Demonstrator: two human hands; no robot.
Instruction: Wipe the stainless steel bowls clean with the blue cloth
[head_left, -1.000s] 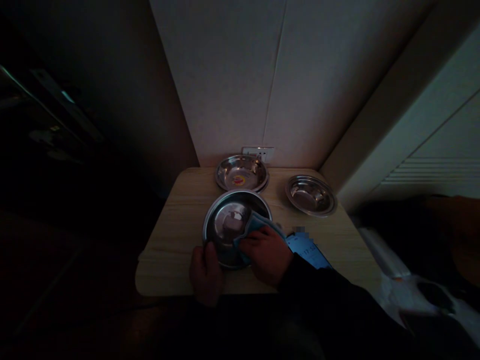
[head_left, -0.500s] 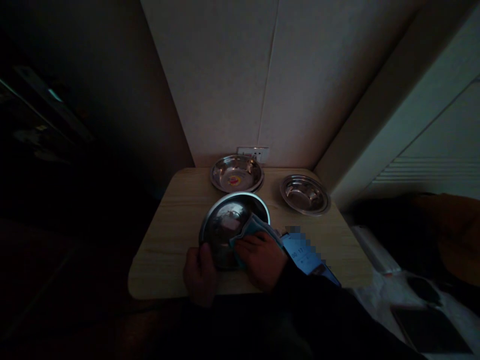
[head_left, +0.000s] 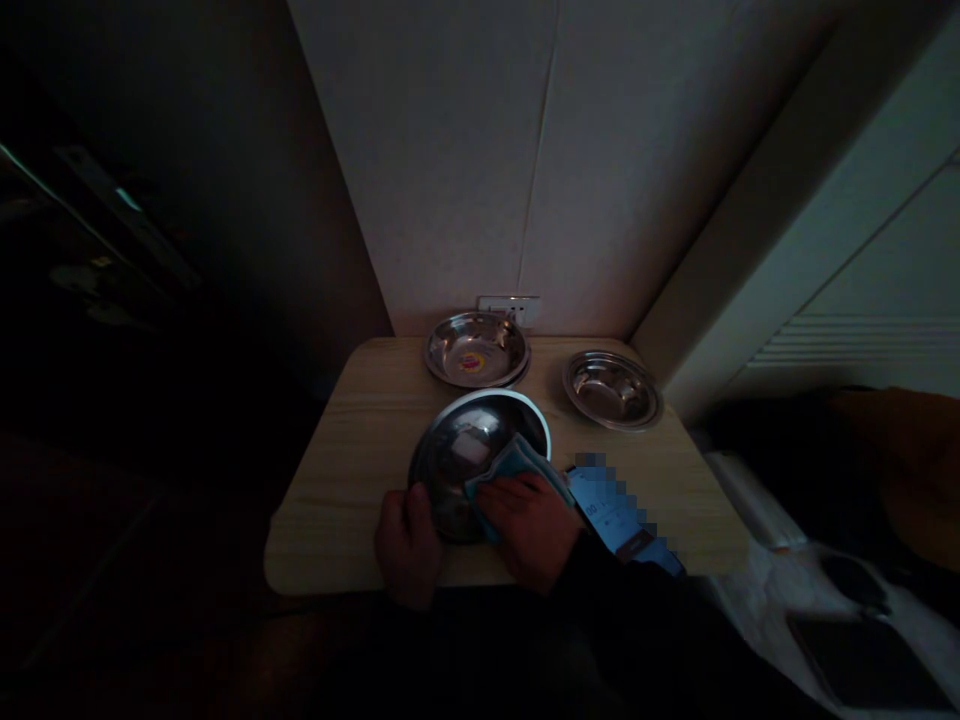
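Observation:
A shiny metal bowl (head_left: 450,450) is near the front of the small wooden table, slightly tilted. My left hand (head_left: 409,545) is closed on its near left rim, the thumb at the edge. With my right hand (head_left: 529,525) I press a blue-green cloth (head_left: 517,458) against the inner right side of the bowl. The cloth is bunched under my fingers and spills over the rim. Part of the near rim is hidden by my hands.
Behind the bowl sits a stack of metal dishes (head_left: 476,350), the top one with a sticker. More nested metal bowls (head_left: 611,390) stand at the back right. A lit phone (head_left: 619,515) lies by my right wrist. The wall has a socket (head_left: 510,306) behind the table (head_left: 337,480).
The bowl and both hands appear slightly further right, partly because the whole view has shifted a little. The bowl's tilt looks slightly different, and the cloth stays inside it under my right hand.

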